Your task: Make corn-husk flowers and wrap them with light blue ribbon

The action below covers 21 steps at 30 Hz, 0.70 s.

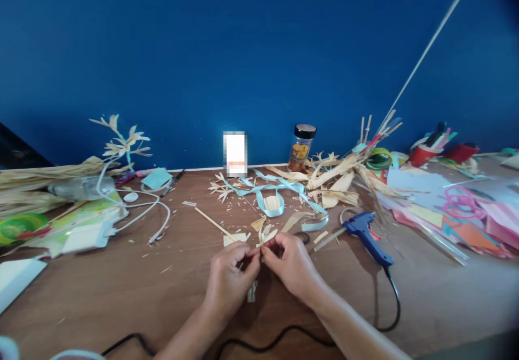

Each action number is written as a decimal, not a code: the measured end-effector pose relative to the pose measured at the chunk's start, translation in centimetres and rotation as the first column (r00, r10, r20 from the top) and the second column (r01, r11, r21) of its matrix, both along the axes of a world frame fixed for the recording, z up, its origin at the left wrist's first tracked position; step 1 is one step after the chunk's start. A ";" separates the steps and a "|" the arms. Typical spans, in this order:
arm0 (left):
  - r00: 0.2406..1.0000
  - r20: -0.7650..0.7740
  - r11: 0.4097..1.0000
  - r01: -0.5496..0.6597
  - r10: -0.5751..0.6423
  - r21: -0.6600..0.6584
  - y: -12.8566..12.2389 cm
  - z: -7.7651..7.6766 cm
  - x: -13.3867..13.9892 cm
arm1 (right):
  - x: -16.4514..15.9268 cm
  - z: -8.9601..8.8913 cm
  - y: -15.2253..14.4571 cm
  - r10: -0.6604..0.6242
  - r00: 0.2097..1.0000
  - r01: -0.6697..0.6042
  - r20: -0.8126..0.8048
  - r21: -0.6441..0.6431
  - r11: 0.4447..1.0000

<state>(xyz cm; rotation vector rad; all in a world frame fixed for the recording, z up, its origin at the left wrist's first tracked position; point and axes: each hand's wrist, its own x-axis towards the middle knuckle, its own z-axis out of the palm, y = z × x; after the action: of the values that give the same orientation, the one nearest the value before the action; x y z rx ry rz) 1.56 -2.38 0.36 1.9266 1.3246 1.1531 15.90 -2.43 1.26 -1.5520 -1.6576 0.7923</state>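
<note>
Pinching a pale flower (267,234) by its base, I have my left hand (230,271) and right hand (292,262) together over the middle of the brown surface (174,290), blue ribbon (299,187) toward its back edge, glue gun (368,235) toward the right.

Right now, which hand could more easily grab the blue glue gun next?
Probably the right hand: the blue glue gun lies to its right, while the left hand is farther away. Both hands are busy at the pale flower.
</note>
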 end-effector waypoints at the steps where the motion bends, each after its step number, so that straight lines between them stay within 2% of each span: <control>1: 1.000 -0.005 1.000 -0.009 0.009 0.015 0.0 0.0 0.0 | -0.1 0.0 0.0 -0.009 1.000 0.009 0.015 0.015 1.000; 4: 1.000 -0.003 0.999 -0.030 0.030 0.030 -0.1 -0.2 0.1 | -0.2 0.0 -0.1 -0.023 0.999 0.019 0.044 0.075 0.997; 7: 0.999 0.030 0.999 -0.031 0.031 -0.012 -0.2 -0.4 0.1 | -0.2 0.0 -0.2 -0.022 0.999 0.017 0.041 0.112 0.994; 14: 0.990 0.143 0.985 0.042 -0.018 -0.166 0.0 0.0 -0.1 | 0.2 -0.2 0.0 0.002 1.000 -0.003 0.019 0.089 0.996; 18: 0.933 0.359 0.922 0.113 0.030 -0.369 0.6 0.0 -0.3 | 0.1 0.2 0.0 0.027 1.000 -0.027 -0.003 0.094 0.995; 21: 0.887 0.460 0.868 0.201 0.035 -0.454 1.0 -0.2 -0.5 | 0.1 0.5 0.0 0.041 0.999 -0.039 -0.015 0.088 0.995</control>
<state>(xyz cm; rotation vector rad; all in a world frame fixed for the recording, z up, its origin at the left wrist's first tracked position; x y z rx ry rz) 1.04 -1.40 0.15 1.2340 1.1176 1.0143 16.02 -2.47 1.74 -1.4524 -1.6930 0.7416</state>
